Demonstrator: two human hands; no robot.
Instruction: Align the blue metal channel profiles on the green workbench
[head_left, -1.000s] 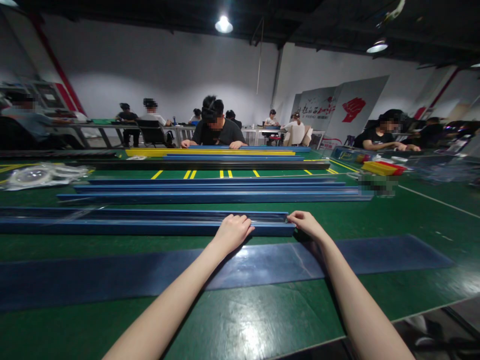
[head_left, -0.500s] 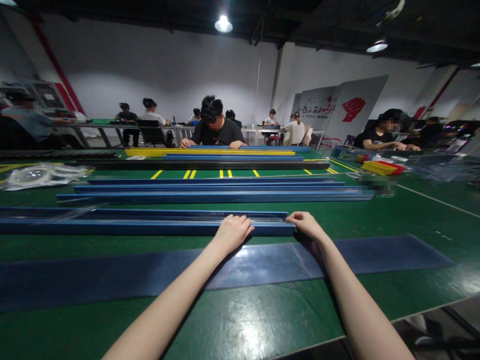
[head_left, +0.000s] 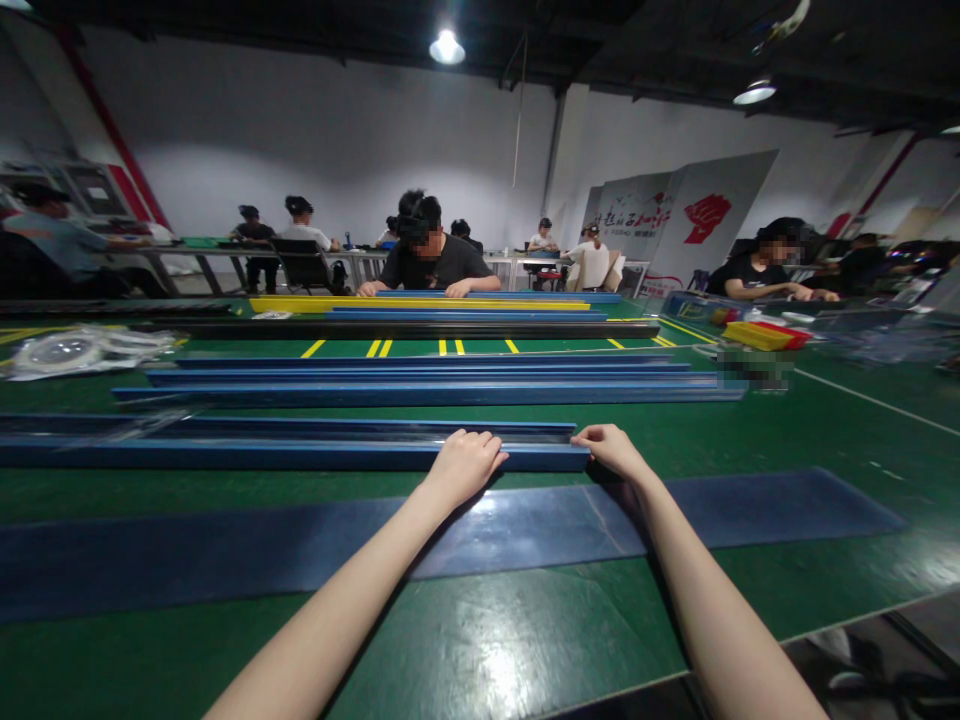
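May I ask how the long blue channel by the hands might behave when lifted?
The blue channel probably stays fairly stiff, given its straight raised walls. It seems unlikely to roll, lying flat on the green table. Its length might make one-ended lifting awkward.

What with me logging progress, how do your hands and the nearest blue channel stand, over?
Left hand curled over near wall of nearest blue channel. Right hand at its right end, grip unclear. Clear film farther left, away from hands.
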